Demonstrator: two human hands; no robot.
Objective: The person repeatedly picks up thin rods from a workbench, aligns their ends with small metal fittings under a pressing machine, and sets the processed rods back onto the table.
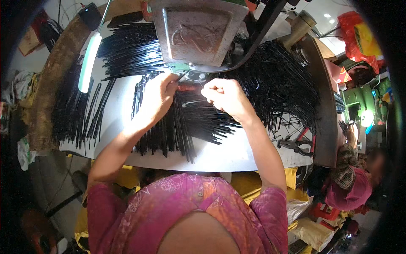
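Note:
My left hand (160, 98) is closed at the foot of a grey metal machine (198, 34) with a rusty front panel. A short length of thin black rod (183, 75) sticks out from its fingertips toward the machine's bolted work point (196, 76). Across from it, my right hand (228, 98) is pinched, fingers curled. A fine thin piece (201, 83) shows at its fingertips, too small to name. Just below the hands lies a bundle of thin black rods (165, 131), spread over the pale tabletop (211, 152).
More black rods lie in heaps at left (131, 51) and right (275, 80). Red-handled pliers (298, 146) rest near the right front edge. A white lamp bar (89, 63) hangs at left. A metal flask (302, 25) stands behind. Far right, another person (349, 186) works at a green machine.

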